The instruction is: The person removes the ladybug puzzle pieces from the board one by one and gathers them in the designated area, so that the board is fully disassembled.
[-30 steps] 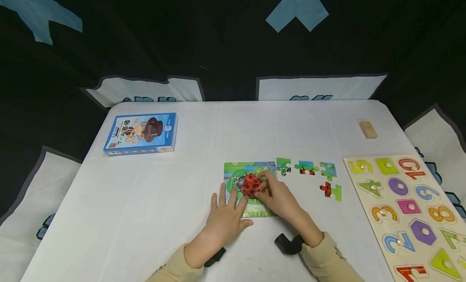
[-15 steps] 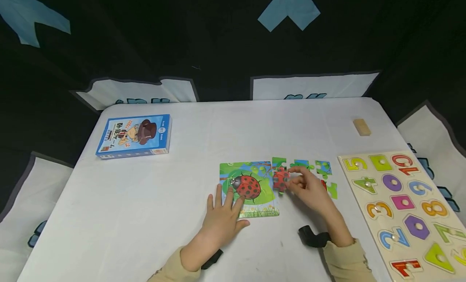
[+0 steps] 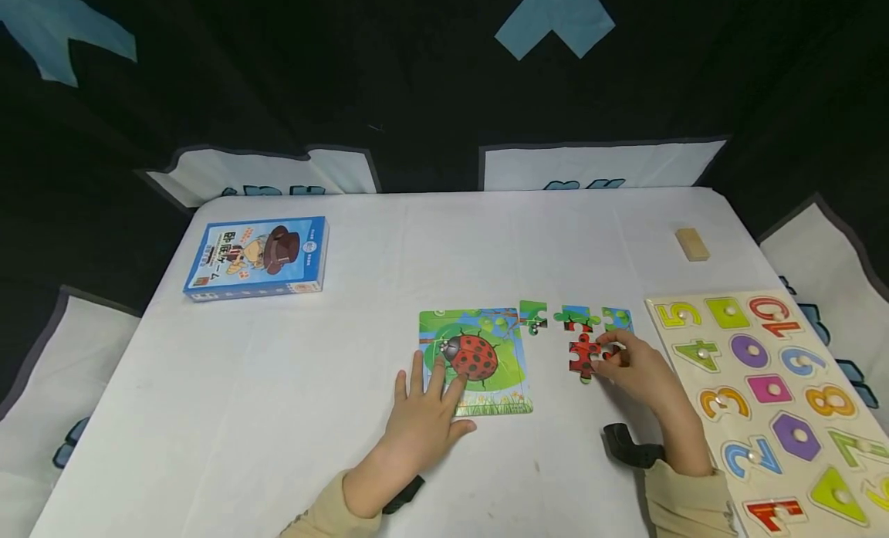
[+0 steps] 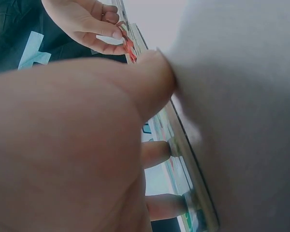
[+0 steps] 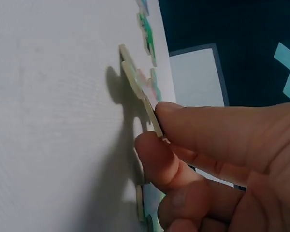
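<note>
Red piece is pinched, tilted above the table, at the fingertips of the right hand; puzzle is overlain by the left hand's spread fingers. Setting-down seems in hand; levelling is judged needed.

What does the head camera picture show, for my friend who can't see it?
A person's right hand pinches a red puzzle piece near other loose pieces, while the left hand rests on a ladybug picture. On the white table, a blue box lies at left, a number-and-shape board at right.
</note>
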A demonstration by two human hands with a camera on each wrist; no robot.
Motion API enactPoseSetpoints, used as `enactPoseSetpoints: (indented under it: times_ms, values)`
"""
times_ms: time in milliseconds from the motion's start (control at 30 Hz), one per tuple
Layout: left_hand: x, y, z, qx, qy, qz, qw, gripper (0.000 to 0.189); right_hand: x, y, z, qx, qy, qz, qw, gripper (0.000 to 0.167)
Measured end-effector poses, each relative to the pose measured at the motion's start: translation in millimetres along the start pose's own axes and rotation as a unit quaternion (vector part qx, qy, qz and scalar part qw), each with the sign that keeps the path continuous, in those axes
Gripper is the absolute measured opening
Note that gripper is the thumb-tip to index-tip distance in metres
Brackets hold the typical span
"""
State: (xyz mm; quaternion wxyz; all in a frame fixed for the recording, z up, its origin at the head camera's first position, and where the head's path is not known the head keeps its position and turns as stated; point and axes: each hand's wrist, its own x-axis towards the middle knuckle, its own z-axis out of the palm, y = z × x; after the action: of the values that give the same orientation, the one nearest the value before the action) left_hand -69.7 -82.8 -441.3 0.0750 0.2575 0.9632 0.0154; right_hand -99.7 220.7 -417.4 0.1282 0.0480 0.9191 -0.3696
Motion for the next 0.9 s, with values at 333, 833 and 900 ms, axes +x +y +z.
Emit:
enactPoseSetpoints:
  times_ms: [333, 833, 900]
  values:
    - [-0.6, -0.3, -4.2, -0.001, -0.001, 0.001, 1.0, 0.061, -1.6, -17, 5, -0.044, 0.016, 0.003, 0.9989, 0.04]
    - [-22.8, -8.8, -8.3, -0.023, -0.012, 0.016, 0.9995, 0.069, 19.7, -96, 80, -0.033, -0.117, -0.208, 0.9705, 0.043]
    - [-27.4, -10.2, -8.2, -0.027, -0.014, 0.023, 0.9993, 0.069, 22.3, -102, 88, -0.062, -0.121, -0.222, 0.9655, 0.047]
